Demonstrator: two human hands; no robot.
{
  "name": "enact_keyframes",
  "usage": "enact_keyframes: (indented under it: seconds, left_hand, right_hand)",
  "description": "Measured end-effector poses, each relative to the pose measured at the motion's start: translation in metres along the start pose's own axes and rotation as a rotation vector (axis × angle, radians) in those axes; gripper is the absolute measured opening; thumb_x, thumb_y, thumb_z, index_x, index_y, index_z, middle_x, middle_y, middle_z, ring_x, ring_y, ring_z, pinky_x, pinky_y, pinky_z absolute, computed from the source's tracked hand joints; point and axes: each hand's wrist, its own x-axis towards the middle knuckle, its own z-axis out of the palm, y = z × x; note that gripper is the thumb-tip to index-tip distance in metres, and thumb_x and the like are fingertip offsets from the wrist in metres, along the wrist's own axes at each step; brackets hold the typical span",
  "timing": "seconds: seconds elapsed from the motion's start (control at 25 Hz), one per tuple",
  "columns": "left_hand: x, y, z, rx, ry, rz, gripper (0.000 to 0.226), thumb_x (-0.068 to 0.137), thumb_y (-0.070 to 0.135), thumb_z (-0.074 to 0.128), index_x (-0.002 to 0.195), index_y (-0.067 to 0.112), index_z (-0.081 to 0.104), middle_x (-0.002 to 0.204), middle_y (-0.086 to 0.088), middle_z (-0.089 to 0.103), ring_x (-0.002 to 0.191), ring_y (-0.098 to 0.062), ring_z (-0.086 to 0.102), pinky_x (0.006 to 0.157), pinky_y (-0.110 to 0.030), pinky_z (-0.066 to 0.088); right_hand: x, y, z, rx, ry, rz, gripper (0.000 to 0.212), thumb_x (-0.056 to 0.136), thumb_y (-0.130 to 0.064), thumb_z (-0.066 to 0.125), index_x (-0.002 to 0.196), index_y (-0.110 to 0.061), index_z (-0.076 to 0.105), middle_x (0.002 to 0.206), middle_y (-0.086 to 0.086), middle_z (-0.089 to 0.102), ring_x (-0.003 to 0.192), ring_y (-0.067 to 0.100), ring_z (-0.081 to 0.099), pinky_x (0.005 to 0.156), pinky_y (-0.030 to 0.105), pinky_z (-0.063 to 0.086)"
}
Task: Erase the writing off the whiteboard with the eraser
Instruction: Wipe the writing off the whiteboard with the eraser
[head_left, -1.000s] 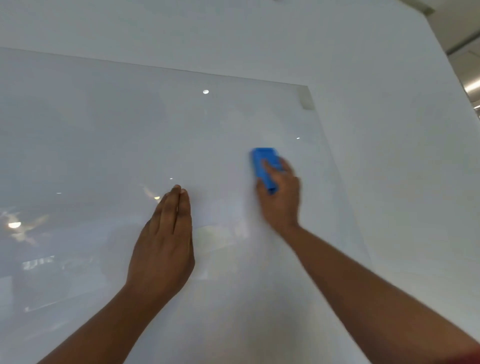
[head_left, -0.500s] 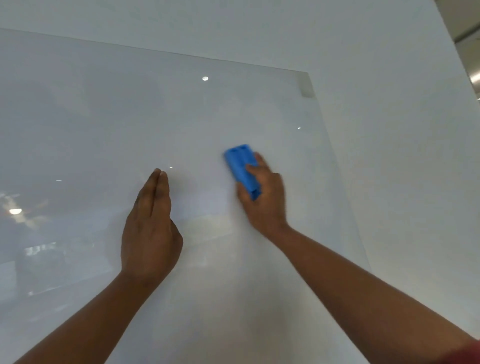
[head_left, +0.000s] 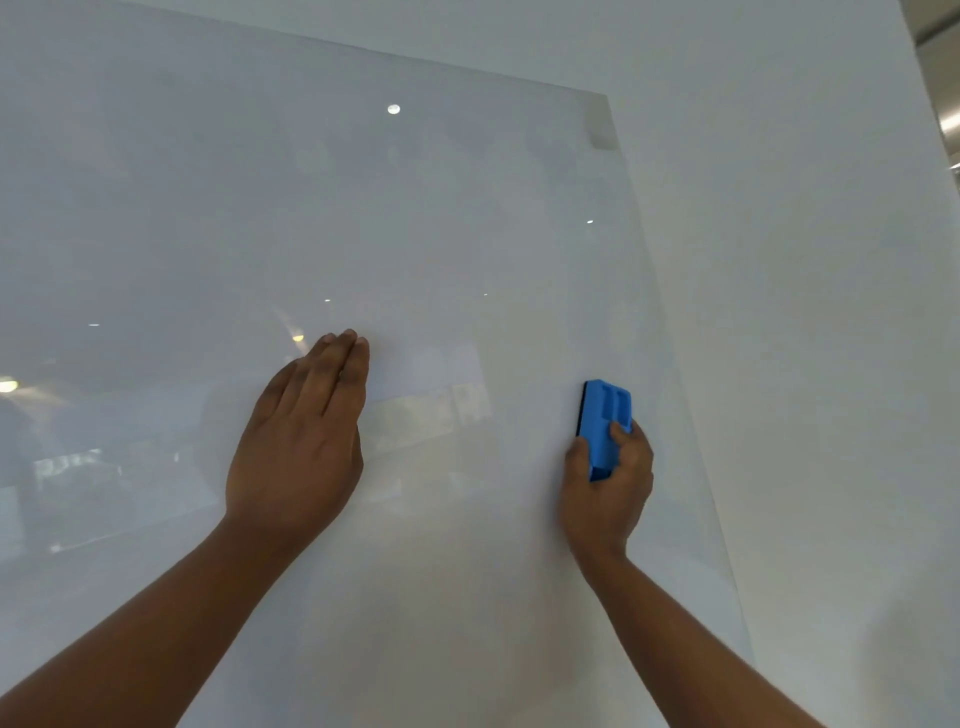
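Note:
A glossy whiteboard (head_left: 415, 208) fills most of the view, fixed flat to a white wall; I see no writing on it, only reflections. My right hand (head_left: 608, 483) grips a blue eraser (head_left: 605, 415) with a dark felt edge and presses it against the board near its right edge. My left hand (head_left: 301, 436) lies flat on the board with fingers together and straight, holding nothing, to the left of the eraser.
The bare white wall (head_left: 805, 364) runs to the right of the board's right edge (head_left: 670, 332). A small grey mounting tab (head_left: 601, 130) sits at the board's top right corner. Ceiling lights and room shapes reflect in the board's left half.
My right hand has swept the eraser to the right and down, from mid-board to near the right edge. My left hand stays flat on the board.

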Motion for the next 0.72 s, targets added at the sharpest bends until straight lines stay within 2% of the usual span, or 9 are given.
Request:
enact_keyframes:
  seconds: [0.12,0.24,0.32,0.48,0.56,0.64,0.72]
  left_hand:
    - [-0.007,0.004,0.003,0.005,0.003,0.024,0.061,0.089,0.001,0.038,0.15,0.001,0.037,0.153,-0.018,0.043,0.144,-0.033,0.039,0.119,-0.046,0.03]
    - [-0.019,0.012,0.008,0.007,-0.011,0.058,0.061,0.088,0.0,0.039,0.149,0.001,0.039,0.151,-0.018,0.045,0.144,-0.032,0.039,0.119,-0.046,0.031]
    - [-0.027,0.013,0.011,0.004,-0.019,0.068,0.062,0.087,-0.001,0.039,0.148,0.001,0.04,0.151,-0.017,0.047,0.144,-0.031,0.04,0.12,-0.045,0.03]
    - [-0.039,0.011,0.014,-0.033,-0.022,0.146,0.063,0.084,-0.002,0.036,0.146,0.003,0.045,0.148,-0.014,0.05,0.143,-0.028,0.042,0.119,-0.043,0.031]
    - [-0.045,0.007,0.013,-0.072,-0.026,0.217,0.064,0.081,-0.004,0.04,0.144,0.005,0.048,0.146,-0.014,0.053,0.139,-0.028,0.047,0.117,-0.04,0.032]
    - [-0.054,-0.006,0.007,-0.083,-0.026,0.288,0.067,0.077,-0.007,0.046,0.143,0.006,0.049,0.144,-0.014,0.055,0.137,-0.028,0.049,0.115,-0.04,0.034]
    - [-0.057,-0.029,-0.006,-0.075,-0.005,0.271,0.062,0.081,-0.006,0.05,0.142,0.005,0.051,0.143,-0.015,0.055,0.136,-0.03,0.05,0.112,-0.043,0.038]
  right_hand:
    - [-0.019,0.008,-0.013,0.04,-0.091,-0.045,0.043,0.089,-0.03,0.07,0.126,-0.019,0.052,0.142,0.007,0.052,0.124,0.022,0.052,0.097,0.039,0.048]
    - [-0.016,0.024,-0.023,0.001,0.061,0.188,0.051,0.082,-0.042,0.062,0.126,-0.019,0.051,0.128,0.009,0.058,0.11,0.031,0.058,0.09,0.053,0.054]
    - [-0.032,0.021,-0.024,-0.002,0.123,0.29,0.054,0.079,-0.038,0.062,0.127,-0.015,0.052,0.124,0.012,0.058,0.109,0.033,0.059,0.09,0.053,0.054]
    - [-0.071,0.024,-0.034,0.024,0.046,0.249,0.056,0.076,-0.034,0.066,0.127,-0.019,0.05,0.124,0.006,0.057,0.103,0.031,0.06,0.081,0.047,0.056]
    - [-0.07,0.038,-0.039,-0.018,0.111,0.371,0.052,0.081,-0.031,0.07,0.127,-0.02,0.049,0.121,0.01,0.058,0.102,0.035,0.062,0.079,0.052,0.058]
    - [-0.067,0.035,-0.035,-0.079,0.2,0.571,0.05,0.088,-0.026,0.07,0.131,-0.017,0.046,0.126,0.014,0.057,0.11,0.04,0.058,0.084,0.056,0.056]
    - [-0.064,0.013,-0.021,-0.152,0.227,0.63,0.05,0.092,-0.027,0.066,0.135,-0.016,0.045,0.135,0.015,0.054,0.12,0.044,0.05,0.092,0.058,0.051]
